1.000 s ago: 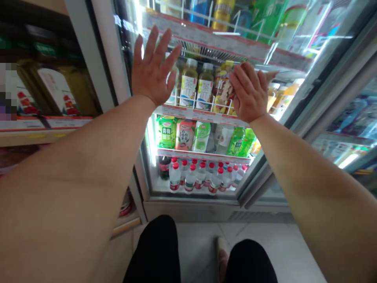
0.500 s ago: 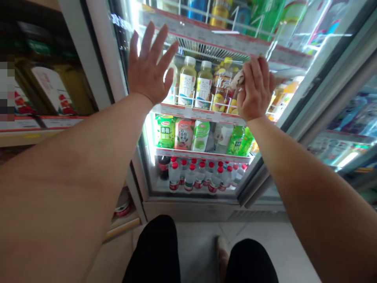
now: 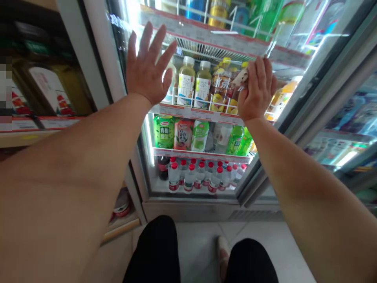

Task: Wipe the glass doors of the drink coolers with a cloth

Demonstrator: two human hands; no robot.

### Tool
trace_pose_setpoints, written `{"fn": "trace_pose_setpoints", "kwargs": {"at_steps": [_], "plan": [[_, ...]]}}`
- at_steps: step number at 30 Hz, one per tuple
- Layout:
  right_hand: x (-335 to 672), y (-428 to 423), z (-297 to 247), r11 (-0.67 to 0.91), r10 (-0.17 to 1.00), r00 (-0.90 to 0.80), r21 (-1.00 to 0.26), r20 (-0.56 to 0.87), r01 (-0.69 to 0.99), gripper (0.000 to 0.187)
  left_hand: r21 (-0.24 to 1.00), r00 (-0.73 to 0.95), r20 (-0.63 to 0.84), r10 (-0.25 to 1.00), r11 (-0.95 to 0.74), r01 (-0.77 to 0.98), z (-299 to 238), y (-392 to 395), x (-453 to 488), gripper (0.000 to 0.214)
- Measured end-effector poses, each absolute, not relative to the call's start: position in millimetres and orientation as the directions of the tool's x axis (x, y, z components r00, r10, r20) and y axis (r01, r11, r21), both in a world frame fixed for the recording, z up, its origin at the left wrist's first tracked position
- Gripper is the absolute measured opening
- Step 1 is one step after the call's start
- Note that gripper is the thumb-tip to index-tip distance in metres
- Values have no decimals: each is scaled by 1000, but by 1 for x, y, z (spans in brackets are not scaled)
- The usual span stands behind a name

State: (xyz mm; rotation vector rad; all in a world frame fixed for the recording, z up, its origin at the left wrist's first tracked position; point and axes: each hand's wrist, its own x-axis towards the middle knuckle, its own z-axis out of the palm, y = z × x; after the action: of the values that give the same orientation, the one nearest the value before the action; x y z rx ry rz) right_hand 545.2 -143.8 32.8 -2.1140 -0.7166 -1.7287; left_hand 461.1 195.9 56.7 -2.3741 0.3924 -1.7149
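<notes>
My left hand [image 3: 149,70] lies with fingers spread near the upper left of the glass door [image 3: 200,49], palm toward the glass, holding nothing. My right hand [image 3: 257,90] presses a crumpled greyish-beige cloth [image 3: 242,78] against the door at the right. Part of the cloth is hidden under the fingers. Through the glass, between my hands, stand tea bottles with white caps [image 3: 186,80] and yellow-capped iced tea bottles [image 3: 222,80].
Lower shelves hold green and red drink bottles [image 3: 183,133] and several red-capped water bottles [image 3: 190,179]. On the left is a shelf with large oil bottles [image 3: 53,86]. A metal door frame [image 3: 291,145] runs along the right. My knees [image 3: 153,251] are below, over the tiled floor [image 3: 200,243].
My right hand and the cloth have shifted slightly, with the cloth's visible end now higher and further right. My left hand stays in nearly the same place.
</notes>
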Motion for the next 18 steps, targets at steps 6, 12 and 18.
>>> {"fn": "trace_pose_setpoints", "kwargs": {"at_steps": [6,12,18], "plan": [[547,-142,40,-870,-162,157,-216,974,444,64,-365,221,901,-374,-927,-84,55,204,471,89],[550,-147,30,-831,251,132,144,959,537,65,-418,184,890,-417,-908,-32,55,207,476,97],[582,-148,32,-833,-36,40,-52,999,551,64,-371,220,897,-382,-924,-92,56,207,474,93]]}}
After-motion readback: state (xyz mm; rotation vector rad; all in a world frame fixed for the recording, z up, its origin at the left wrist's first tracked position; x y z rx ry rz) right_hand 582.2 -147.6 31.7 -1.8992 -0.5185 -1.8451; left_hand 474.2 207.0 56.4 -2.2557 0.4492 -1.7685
